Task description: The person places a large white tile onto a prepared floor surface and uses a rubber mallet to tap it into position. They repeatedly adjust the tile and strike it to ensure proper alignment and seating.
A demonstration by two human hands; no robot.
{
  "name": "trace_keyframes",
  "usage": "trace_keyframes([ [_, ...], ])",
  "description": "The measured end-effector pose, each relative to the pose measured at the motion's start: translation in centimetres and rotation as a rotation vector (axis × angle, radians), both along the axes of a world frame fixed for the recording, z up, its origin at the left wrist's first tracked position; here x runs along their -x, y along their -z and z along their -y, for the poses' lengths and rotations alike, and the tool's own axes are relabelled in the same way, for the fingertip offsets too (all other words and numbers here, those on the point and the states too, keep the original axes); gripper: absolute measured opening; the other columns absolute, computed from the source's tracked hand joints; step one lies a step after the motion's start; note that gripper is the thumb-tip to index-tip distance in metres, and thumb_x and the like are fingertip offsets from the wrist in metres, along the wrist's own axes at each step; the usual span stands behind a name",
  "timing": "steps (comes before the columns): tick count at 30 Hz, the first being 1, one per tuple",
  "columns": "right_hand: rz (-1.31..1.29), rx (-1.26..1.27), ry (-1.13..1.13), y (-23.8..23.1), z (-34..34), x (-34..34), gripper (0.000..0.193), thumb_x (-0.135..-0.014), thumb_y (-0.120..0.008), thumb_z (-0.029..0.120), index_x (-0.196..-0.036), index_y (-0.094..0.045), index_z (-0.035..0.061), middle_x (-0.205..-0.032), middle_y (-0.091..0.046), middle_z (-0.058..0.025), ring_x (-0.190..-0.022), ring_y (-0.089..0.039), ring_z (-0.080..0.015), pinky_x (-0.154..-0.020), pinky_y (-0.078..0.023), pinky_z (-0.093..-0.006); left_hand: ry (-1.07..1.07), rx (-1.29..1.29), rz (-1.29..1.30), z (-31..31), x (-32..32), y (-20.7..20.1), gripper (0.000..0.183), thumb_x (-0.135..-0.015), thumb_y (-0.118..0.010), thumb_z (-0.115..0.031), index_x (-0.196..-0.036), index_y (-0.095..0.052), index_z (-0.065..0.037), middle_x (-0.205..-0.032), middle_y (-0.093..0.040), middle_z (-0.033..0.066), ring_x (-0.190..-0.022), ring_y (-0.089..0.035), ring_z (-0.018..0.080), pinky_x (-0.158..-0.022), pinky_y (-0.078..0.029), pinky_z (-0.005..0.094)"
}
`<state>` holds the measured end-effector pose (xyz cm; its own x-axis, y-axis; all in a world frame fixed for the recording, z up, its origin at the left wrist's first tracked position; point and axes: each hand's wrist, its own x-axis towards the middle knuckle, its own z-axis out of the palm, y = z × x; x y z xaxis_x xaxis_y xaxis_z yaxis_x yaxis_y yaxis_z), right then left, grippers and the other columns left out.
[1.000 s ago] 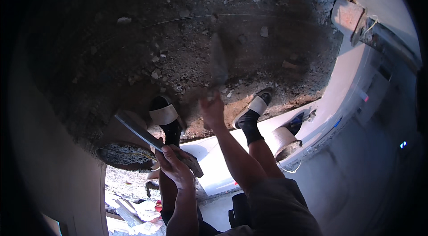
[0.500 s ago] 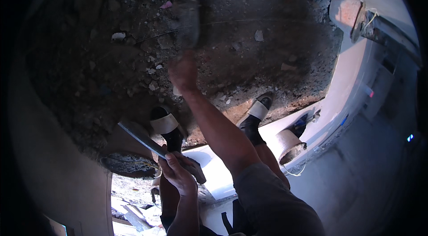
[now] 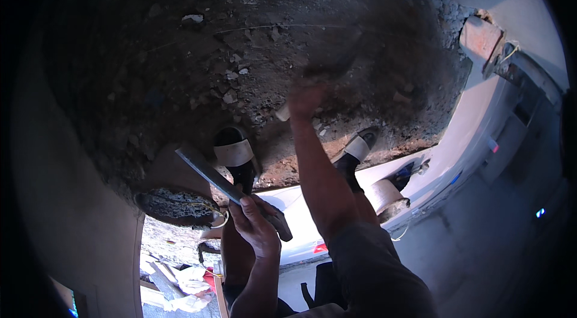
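My left hand (image 3: 257,228), low in the view near the left shoe, is closed around a long, flat grey bar-like piece (image 3: 210,175). The piece slants from upper left down to the right; its exact kind does not show. Out over the dirt, my right hand (image 3: 308,100) is closed on the pale handle (image 3: 282,113) of a tool. A dark, motion-smeared blade (image 3: 332,69), like a trowel's, reaches up and right from that fist. Below it lies the rough brown ground (image 3: 264,87), strewn with broken bits.
My feet stand in pale-strapped sandals (image 3: 234,153) at the dirt's near edge. An open pipe end (image 3: 180,207) sits at lower left, another pipe (image 3: 387,195) at right. A reddish block (image 3: 481,39) rests by the right wall. A thin line (image 3: 288,25) crosses the dirt.
My right hand has swung rightward and slightly down with the tool, its blade now leaning right. The view has shifted a little; my left hand keeps its hold on the grey piece.
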<state>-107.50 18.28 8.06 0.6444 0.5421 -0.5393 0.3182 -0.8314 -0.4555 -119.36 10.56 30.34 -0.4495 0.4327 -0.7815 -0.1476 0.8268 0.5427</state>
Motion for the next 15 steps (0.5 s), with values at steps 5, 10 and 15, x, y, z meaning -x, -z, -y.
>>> trace_keyframes([
  [5, -0.186, -0.352, -0.693, -6.6, 2.7, 11.1, 0.042, -0.081, -0.067, 0.023, -0.113, -0.049, 0.0023, -0.088, -0.064, -0.0216, -0.082, -0.063, -0.044, -0.075, -0.05, -0.0508, -0.044, 0.025, -0.04, -0.4, 0.7, -0.2, 0.036, -0.104, -0.04, -0.037, -0.115, -0.046, -0.003, -0.065, -0.049, 0.0014, -0.054, -0.045, 0.0067, -0.047, -0.035, 0.0208],
  [10, -0.171, 0.022, -0.614, -7.9, 4.9, 4.8, 0.048, -0.08, -0.067, 0.026, -0.118, -0.051, 0.002, -0.098, -0.064, -0.0231, -0.086, -0.062, -0.0449, -0.076, -0.051, -0.0487, -0.21, 0.009, 0.03, -1.4, 1.3, -0.8, 0.03, -0.103, -0.042, -0.034, -0.1, -0.046, -0.004, -0.062, -0.049, 0.0023, -0.05, -0.047, 0.0095, -0.047, -0.038, 0.023],
  [15, -0.095, 0.411, -1.075, -11.0, 3.6, -3.5, 0.044, -0.081, -0.065, 0.032, -0.114, -0.058, 0.0038, -0.096, -0.067, -0.0222, -0.092, -0.066, -0.0388, -0.079, -0.053, -0.0464, -0.365, -0.054, 0.107, -3.0, 1.5, -1.1, 0.032, -0.102, -0.044, -0.032, -0.113, -0.047, -0.002, -0.066, -0.048, 0.0007, -0.054, -0.047, 0.0079, -0.05, -0.04, 0.0229],
])
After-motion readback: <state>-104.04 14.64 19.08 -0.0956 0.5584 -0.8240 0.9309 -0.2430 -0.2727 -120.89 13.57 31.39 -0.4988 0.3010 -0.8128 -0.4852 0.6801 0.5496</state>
